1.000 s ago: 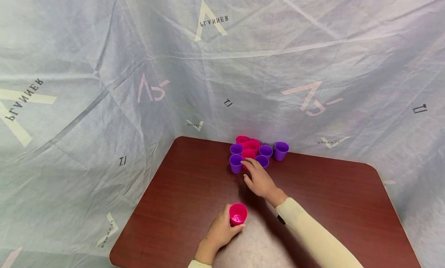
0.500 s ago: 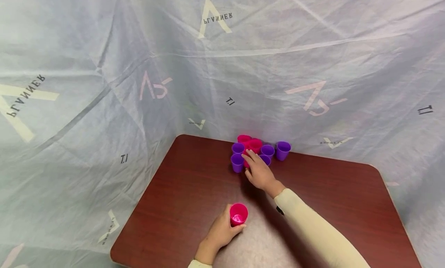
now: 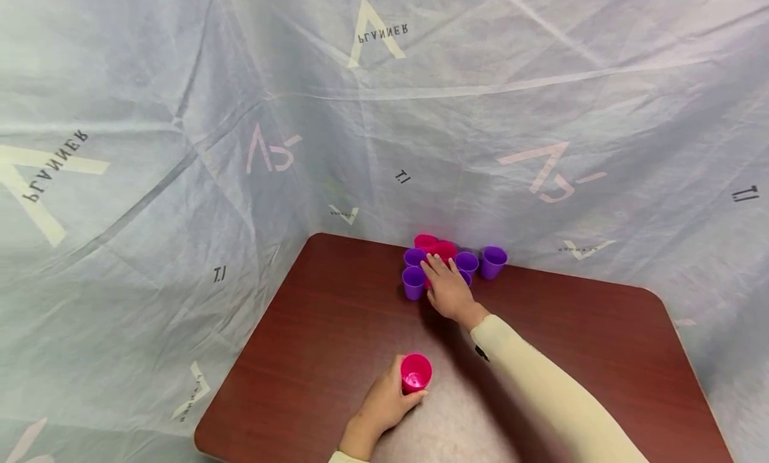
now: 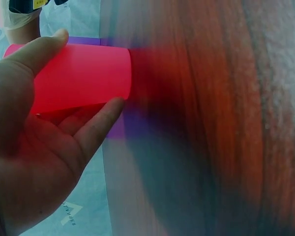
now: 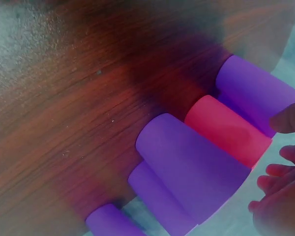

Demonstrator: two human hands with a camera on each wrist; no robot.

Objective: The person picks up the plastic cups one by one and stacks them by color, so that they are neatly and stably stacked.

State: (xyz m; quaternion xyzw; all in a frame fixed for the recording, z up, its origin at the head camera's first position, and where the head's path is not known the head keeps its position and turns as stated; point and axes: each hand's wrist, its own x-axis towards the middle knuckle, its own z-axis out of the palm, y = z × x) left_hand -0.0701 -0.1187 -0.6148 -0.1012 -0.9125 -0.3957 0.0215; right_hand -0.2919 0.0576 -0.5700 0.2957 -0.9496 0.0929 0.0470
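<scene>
My left hand (image 3: 383, 404) grips a bright pink cup (image 3: 416, 375), mouth up, near the front middle of the table. In the left wrist view, thumb and fingers wrap the sides of this pink cup (image 4: 96, 73). Farther back, my right hand (image 3: 449, 292) reaches over a cluster of cups with its fingers extended, covering part of them. Beneath it in the right wrist view stands a pink cup (image 5: 228, 130), with purple cups (image 5: 191, 164) beside it. Whether the fingers touch any rim cannot be made out. A purple cup (image 3: 413, 284) is just left of the fingertips.
Pink cups (image 3: 426, 241) stand at the rear of the cluster. One purple cup (image 3: 493, 263) is apart on the right, near the table's back edge. The brown wooden table (image 3: 300, 356) is bordered by grey printed cloth (image 3: 336, 136) at the left and back.
My right hand has moved slightly farther forward over the cluster, its fingers covering the front pink cup. The left hand keeps its pink cup in place. The view has shifted slightly.
</scene>
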